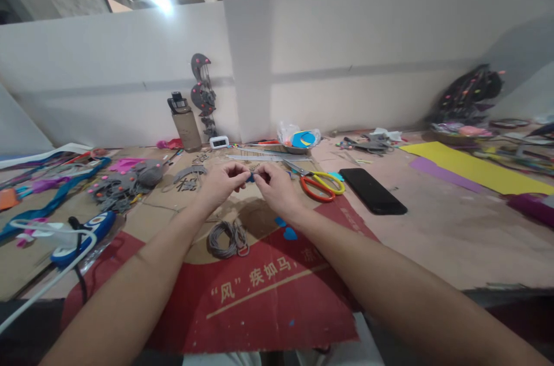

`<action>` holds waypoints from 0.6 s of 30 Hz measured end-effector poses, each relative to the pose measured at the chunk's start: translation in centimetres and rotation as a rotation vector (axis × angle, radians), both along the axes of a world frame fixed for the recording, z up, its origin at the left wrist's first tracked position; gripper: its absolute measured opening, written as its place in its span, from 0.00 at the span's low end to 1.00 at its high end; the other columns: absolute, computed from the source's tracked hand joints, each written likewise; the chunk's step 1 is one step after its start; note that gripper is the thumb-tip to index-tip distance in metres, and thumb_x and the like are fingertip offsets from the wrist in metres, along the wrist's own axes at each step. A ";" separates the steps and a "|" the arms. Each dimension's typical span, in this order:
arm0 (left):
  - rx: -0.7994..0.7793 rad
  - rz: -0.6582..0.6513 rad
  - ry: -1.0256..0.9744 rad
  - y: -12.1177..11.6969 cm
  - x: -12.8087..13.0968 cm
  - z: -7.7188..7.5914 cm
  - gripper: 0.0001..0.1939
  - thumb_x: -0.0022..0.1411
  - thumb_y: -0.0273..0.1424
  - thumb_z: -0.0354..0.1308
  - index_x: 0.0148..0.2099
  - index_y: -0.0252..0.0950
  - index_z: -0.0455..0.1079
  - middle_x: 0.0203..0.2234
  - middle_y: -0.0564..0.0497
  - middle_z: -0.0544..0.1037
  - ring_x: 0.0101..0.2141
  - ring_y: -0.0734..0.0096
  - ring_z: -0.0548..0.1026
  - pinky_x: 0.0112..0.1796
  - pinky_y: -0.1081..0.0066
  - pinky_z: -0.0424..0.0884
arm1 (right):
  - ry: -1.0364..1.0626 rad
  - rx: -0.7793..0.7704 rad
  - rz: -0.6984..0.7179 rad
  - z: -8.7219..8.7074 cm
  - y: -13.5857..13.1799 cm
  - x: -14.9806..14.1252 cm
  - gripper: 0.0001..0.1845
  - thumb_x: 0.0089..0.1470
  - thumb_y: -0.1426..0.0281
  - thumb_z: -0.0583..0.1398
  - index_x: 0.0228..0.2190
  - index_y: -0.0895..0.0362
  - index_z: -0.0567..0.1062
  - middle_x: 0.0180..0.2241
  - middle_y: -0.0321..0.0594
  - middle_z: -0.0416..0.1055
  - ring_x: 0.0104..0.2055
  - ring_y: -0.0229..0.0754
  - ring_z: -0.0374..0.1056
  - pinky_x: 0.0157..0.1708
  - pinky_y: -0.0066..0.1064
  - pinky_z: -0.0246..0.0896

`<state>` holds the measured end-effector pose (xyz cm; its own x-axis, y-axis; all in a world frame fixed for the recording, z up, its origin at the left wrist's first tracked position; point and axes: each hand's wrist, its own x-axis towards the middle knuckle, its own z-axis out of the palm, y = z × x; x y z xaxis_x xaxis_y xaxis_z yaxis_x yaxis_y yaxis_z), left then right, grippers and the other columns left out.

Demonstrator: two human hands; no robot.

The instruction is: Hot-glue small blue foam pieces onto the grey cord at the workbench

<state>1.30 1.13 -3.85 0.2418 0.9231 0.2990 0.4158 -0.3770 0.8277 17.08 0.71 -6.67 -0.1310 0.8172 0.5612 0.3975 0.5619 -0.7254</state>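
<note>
My left hand (pixel 230 181) and my right hand (pixel 273 184) meet above the cardboard, fingertips pinched on a small dark-blue piece (pixel 251 177). It looks like cut felt or foam, mostly hidden by the fingers. Below them lies a coil of grey cord (pixel 227 239) with a small red-edged ring at its end. Blue cut-out pieces (pixel 289 233) rest on the cardboard under my right wrist. Just right of my right hand are scissors (pixel 322 184) with one red and one yellow handle, blades pointing up-left.
A red and brown cardboard sheet (pixel 259 320) covers the table front. A black phone (pixel 372 190) lies right, before yellow sheets (pixel 471 167). Behind are a bottle (pixel 187 126), a small white clock (pixel 219 142) and a bowl (pixel 298 148). Left sit a power strip (pixel 86 236) and grey felt pieces (pixel 130 181).
</note>
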 end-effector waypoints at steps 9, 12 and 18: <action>0.098 0.092 0.114 0.2 -0.4 0.3 0.09 0.54 0.35 0.57 0.32 0.34 0.73 0.19 0.53 0.73 0.21 0.75 0.69 0.23 0.75 0.64 | -0.050 0.037 0.002 -0.1 -0.1 -0.1 0.07 0.52 0.72 0.55 0.35 0.59 0.71 0.30 0.38 0.68 0.32 0.38 0.61 0.33 0.30 0.56; 0.265 0.224 0.196 0.8 -1.4 0.4 0.07 0.53 0.32 0.56 0.31 0.35 0.73 0.20 0.52 0.75 0.22 0.74 0.69 0.24 0.74 0.63 | -0.100 0.005 0.032 -0.1 0.1 -0.1 0.08 0.51 0.74 0.56 0.36 0.59 0.72 0.31 0.39 0.70 0.33 0.38 0.62 0.34 0.30 0.56; 0.498 0.524 0.214 2.0 -4.4 1.4 0.06 0.52 0.29 0.56 0.30 0.35 0.74 0.23 0.51 0.75 0.25 0.73 0.70 0.28 0.74 0.63 | -0.046 -0.024 0.109 0.4 0.6 0.5 0.07 0.52 0.71 0.56 0.27 0.59 0.74 0.27 0.36 0.69 0.30 0.36 0.61 0.33 0.29 0.55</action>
